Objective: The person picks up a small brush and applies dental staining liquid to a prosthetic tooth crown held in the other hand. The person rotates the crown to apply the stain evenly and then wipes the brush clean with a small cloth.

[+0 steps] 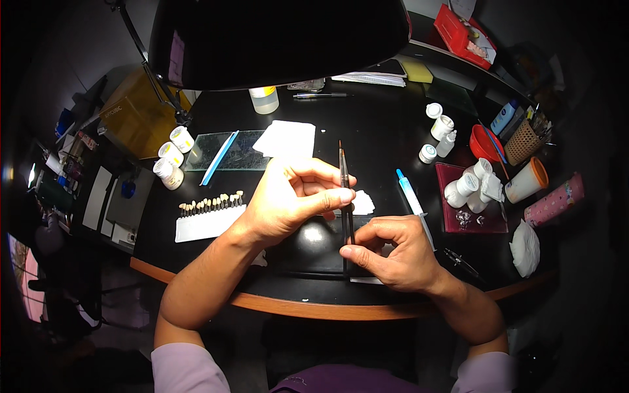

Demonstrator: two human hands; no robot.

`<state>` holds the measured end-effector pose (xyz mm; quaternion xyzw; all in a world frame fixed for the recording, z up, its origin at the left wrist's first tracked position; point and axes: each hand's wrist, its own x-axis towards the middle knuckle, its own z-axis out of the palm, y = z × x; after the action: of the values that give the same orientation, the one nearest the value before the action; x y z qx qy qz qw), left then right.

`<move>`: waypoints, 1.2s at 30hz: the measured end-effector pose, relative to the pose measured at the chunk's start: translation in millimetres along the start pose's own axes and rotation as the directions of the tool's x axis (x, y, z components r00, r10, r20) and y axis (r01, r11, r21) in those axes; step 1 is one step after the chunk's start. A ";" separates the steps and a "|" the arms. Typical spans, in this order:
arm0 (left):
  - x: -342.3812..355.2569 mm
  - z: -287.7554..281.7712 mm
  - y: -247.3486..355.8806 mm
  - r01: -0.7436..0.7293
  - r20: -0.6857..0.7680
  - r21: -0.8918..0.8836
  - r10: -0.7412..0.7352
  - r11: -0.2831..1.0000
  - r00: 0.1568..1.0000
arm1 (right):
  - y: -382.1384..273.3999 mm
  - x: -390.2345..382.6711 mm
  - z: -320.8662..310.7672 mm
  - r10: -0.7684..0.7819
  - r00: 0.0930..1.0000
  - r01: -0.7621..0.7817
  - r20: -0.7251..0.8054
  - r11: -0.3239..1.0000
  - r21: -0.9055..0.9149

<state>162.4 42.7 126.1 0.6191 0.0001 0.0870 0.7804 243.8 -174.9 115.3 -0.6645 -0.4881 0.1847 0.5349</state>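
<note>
A slim brush [344, 173] stands nearly upright above the desk's front part, its pointed brown tip uppermost. The thumb and fingers of my left hand [275, 203] pinch it at the upper shaft. Lower down, my right hand [400, 255] closes thumb and forefinger on the dark handle. A second dark strip runs beside the handle; whether it is another brush I cannot tell. Behind my left fingers lies a crumpled white tissue [362, 203], partly hidden. To the right of it rests a blue and white syringe [410, 194].
A white holder with tooth-shaped tabs [209, 224] sits at left, near several white jars [171, 154]. White paper [288, 137] overlaps a glass slab [209, 147]. Jars stand on a dark red slab [452, 219] at right. A large black lamp [282, 46] hangs overhead.
</note>
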 end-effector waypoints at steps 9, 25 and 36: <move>0.1 -1.1 -2.4 -0.030 0.057 -0.057 0.034 0.998 0.998 | 3.1 0.4 1.0 0.003 1.000 -0.003 -0.004 1.000 0.007; -0.5 -2.4 -0.3 -0.013 0.089 -0.057 0.018 0.998 0.996 | 1.1 0.4 2.7 0.024 0.999 -0.023 -0.022 0.999 0.029; 0.2 -1.5 -2.1 -0.019 0.081 -0.057 0.023 0.998 0.996 | -2.4 1.0 0.3 0.036 0.998 -0.035 -0.043 0.999 0.028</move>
<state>162.7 43.7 123.7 0.6000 -0.0408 0.0697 0.7959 242.9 -174.0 117.7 -0.6697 -0.4618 0.1864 0.5509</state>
